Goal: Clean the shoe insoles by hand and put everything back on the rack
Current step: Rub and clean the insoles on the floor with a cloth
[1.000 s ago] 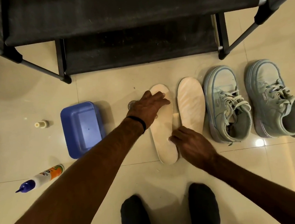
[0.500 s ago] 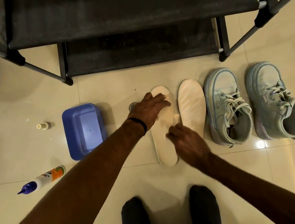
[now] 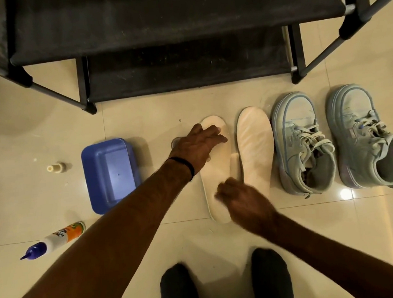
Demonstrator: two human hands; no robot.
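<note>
Insoles lie side by side on the floor before the rack; our left hand still presses flat-fingered on the toe of the left insole. Our right hand has slid back toward its heel, blurred, fingers curled; whether they grip anything we cannot tell.

Right hand motion-blurred, finger pose unreadable, covers heel of left cream foam insole. Small clear object mostly hidden behind left hand. Black fabric shoe rack cut by top edge.
</note>
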